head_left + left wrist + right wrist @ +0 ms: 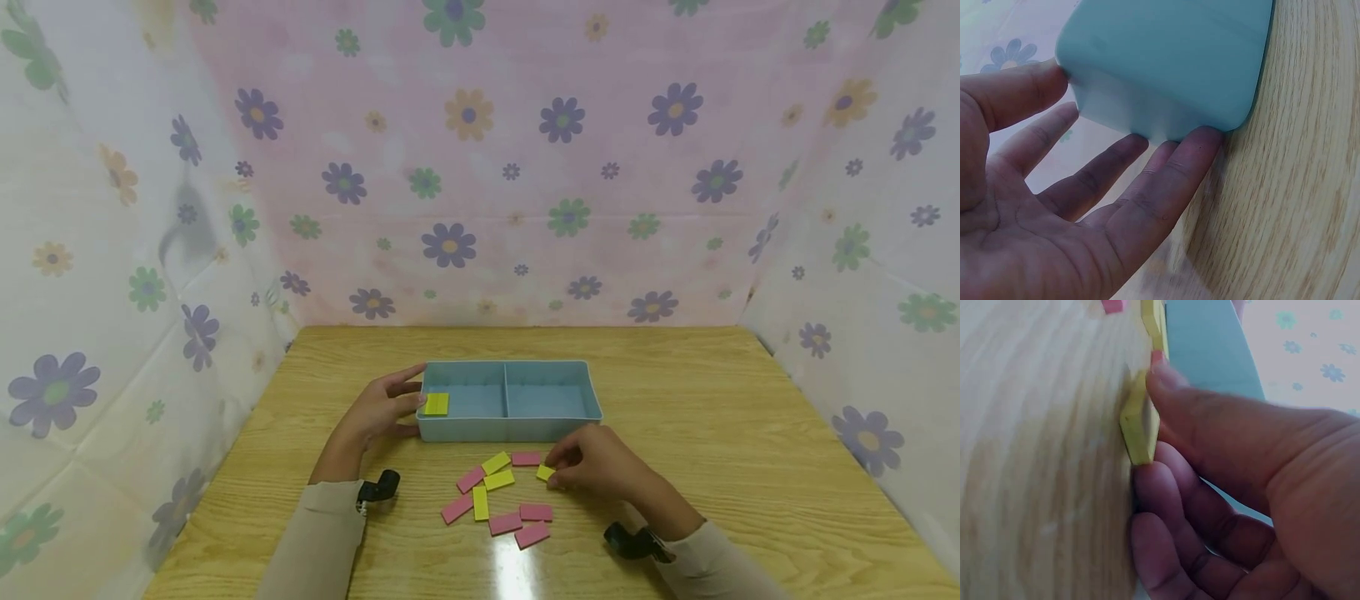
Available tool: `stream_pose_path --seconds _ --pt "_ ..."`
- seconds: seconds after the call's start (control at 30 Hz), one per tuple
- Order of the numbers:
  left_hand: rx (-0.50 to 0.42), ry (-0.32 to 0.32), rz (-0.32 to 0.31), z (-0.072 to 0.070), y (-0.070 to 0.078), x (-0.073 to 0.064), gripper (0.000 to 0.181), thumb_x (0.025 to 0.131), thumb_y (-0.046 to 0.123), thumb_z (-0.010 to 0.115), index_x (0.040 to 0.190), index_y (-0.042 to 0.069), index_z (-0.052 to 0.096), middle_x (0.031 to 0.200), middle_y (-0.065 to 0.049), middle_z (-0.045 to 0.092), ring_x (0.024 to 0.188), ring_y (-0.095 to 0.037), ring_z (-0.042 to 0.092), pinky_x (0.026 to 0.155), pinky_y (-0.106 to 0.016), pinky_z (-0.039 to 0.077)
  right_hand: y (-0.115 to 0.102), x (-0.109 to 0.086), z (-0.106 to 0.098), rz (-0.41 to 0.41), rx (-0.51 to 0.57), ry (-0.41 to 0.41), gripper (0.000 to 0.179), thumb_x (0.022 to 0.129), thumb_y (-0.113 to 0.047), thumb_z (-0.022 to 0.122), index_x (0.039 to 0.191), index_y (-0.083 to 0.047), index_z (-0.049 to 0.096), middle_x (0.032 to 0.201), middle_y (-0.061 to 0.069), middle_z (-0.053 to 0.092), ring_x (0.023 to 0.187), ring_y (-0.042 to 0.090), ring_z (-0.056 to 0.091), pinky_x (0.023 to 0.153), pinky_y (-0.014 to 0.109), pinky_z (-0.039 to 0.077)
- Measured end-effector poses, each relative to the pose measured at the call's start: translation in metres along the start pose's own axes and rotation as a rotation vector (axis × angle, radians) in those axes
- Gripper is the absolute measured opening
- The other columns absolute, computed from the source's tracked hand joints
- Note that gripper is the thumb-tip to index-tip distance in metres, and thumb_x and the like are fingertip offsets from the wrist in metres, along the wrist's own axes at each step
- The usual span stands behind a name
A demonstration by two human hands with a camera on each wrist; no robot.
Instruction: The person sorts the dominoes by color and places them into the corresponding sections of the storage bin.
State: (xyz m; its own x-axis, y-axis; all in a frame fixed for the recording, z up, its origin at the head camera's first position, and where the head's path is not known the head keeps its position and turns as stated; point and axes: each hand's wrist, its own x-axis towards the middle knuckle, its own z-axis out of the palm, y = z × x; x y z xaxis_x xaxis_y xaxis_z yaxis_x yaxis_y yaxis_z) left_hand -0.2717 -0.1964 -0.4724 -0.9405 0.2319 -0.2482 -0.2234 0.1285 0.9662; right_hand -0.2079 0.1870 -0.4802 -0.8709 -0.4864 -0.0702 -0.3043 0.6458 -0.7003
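Pinching yellow tile (545,472), right hand (602,463) half-curled.

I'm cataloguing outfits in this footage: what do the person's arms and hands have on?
Both sleeves are plain beige, with a small black camera near each wrist. The left hand and right hand are gloveless, with no rings visible.

In your head view, soft light leaves white glare on the table (515,575), nearer you than the grip of your right hand (600,462). Your left-wrist view is dim, fingers (1160,200) shadowed against the box (1179,56); in your hazy right-wrist view, the thumb (1210,422) blurs beside the yellow tile (1138,434).
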Motion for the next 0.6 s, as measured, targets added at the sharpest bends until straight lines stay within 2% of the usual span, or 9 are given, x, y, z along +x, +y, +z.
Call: stream_pose_path --seconds 0.23,0.6 --pt "-0.009 -0.003 0.0 -0.0011 -0.0001 -0.0001 0.062 0.1 0.013 0.069 0.155 0.035 0.049 0.16 -0.016 0.043 0.137 -0.04 0.054 0.09 -0.056 0.06 -0.004 0.0002 0.0018 0.01 -0.001 0.011 0.017 0.081 -0.025 0.09 0.095 -0.018 0.083 0.079 -0.013 0.072 0.072 0.006 0.061 0.063 0.023 0.052" --pt "-0.02 -0.008 -0.001 -0.0017 -0.0026 0.0022 0.062 0.1 0.013 0.07 0.154 0.035 0.05 0.16 -0.015 0.043 0.137 -0.04 0.054 0.09 -0.056 0.06 -0.004 -0.001 0.0019 0.039 0.008 0.014 0.016 0.081 -0.025 0.09 0.094 -0.018 0.083 0.076 -0.011 0.068 0.069 0.008 0.058 0.059 0.023 0.047"
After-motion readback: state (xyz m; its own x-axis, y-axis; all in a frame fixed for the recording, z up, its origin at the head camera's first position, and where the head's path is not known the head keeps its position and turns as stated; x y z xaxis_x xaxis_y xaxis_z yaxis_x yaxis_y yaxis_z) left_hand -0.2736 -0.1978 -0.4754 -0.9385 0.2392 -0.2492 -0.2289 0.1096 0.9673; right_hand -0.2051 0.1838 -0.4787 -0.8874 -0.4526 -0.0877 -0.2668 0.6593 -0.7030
